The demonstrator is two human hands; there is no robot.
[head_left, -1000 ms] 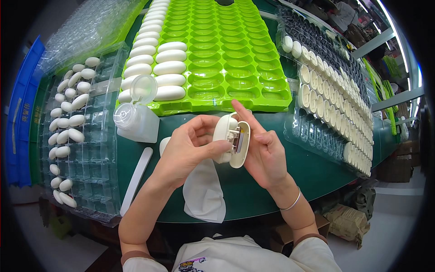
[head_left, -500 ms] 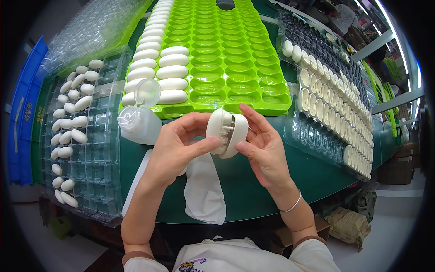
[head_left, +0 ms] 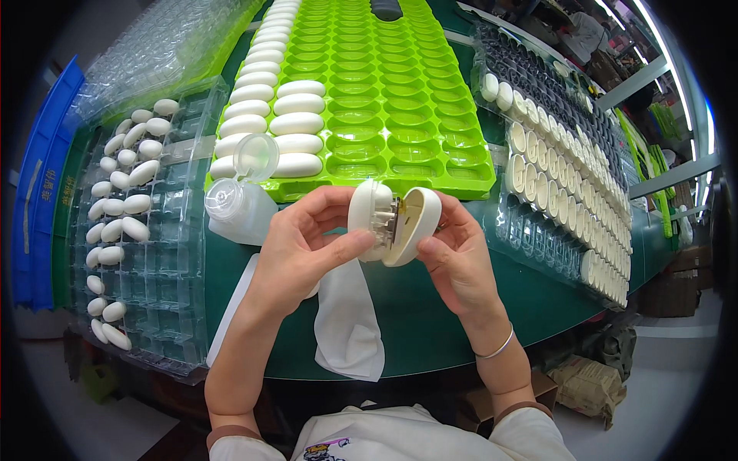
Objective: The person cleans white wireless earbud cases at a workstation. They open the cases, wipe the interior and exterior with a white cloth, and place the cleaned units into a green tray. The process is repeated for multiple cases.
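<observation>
Holding the white casing [head_left: 380, 223] above the table [head_left: 430, 346], you clamp fingers on one half with your left hand [head_left: 304, 250], the other with your right hand [head_left: 461, 261]; its halves meet below, gape above, seemingly unfinished; white ovals [head_left: 297, 123] partly fill the green tray [head_left: 415, 157].

Forearms [head_left: 240, 365] angled inward, left grip [head_left: 290, 250] and right grip [head_left: 465, 265] face each other, pinching.

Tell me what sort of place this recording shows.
Probably a factory assembly workshop: a green moulded plastic tray holds rows of white oval pieces, a clear plastic tray at right holds cream oval shells, and the left hand and right hand hold a rounded white plastic casing, partly open.
</observation>
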